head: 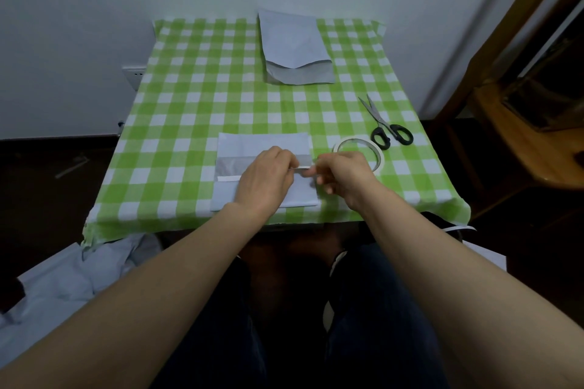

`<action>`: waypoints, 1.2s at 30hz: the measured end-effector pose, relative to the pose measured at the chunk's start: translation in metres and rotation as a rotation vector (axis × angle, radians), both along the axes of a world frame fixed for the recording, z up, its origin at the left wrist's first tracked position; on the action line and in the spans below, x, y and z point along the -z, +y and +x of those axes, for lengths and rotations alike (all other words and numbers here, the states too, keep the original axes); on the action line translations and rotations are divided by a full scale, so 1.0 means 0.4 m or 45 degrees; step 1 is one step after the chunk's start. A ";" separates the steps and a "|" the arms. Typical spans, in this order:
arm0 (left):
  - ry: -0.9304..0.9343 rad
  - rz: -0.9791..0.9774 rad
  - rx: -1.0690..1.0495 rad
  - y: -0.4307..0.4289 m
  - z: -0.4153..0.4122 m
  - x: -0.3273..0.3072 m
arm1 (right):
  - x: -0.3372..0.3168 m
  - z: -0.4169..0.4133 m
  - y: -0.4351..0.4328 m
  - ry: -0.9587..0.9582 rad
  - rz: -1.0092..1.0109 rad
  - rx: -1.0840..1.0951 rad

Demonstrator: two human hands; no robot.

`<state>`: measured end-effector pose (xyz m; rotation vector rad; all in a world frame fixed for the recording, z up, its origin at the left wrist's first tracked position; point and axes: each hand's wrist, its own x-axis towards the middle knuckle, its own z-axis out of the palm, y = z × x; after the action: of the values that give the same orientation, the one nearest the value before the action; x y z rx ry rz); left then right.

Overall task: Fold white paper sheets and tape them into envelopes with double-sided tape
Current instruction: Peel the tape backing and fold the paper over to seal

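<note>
A folded white paper sheet (262,144) lies near the front of the green checked table (196,98). A white strip of double-sided tape (228,179) runs along its fold on the left. My left hand (267,180) and my right hand (343,175) meet over the sheet's right part. Both pinch a short white strip of tape backing (301,168) between their fingertips, just above the paper. The tape roll (360,151) lies flat right behind my right hand, partly hidden by it.
Black-handled scissors (387,129) lie to the right of the roll. A stack of finished white envelopes (295,47) sits at the table's far edge. Crumpled white paper (63,287) lies on the floor at the left. A wooden chair (521,142) stands to the right.
</note>
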<state>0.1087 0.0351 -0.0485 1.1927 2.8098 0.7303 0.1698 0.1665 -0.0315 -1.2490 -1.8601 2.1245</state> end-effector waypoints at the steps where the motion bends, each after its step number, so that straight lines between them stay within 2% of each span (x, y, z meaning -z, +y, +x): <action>1: 0.013 0.024 0.001 -0.003 0.001 0.002 | -0.003 0.008 -0.001 -0.023 -0.040 -0.002; 6: 0.078 0.118 0.040 -0.011 0.009 0.015 | -0.010 0.026 -0.014 -0.041 -0.195 -0.024; 11: 0.074 0.126 0.049 -0.015 0.012 0.018 | 0.011 0.028 -0.023 0.048 -0.157 -0.036; 18: 0.004 0.250 0.081 -0.017 0.026 0.010 | 0.023 0.041 -0.034 0.147 0.005 -0.157; 24: -0.046 0.252 0.088 -0.019 0.023 0.001 | 0.031 0.042 -0.035 0.231 0.109 -0.219; 36: -0.100 0.184 0.015 -0.012 0.026 -0.015 | 0.032 0.033 -0.038 0.131 0.421 -0.272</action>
<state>0.1191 0.0305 -0.0423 1.1694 2.7247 0.9717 0.1831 0.1514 -0.0443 -0.8900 -2.2658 1.8210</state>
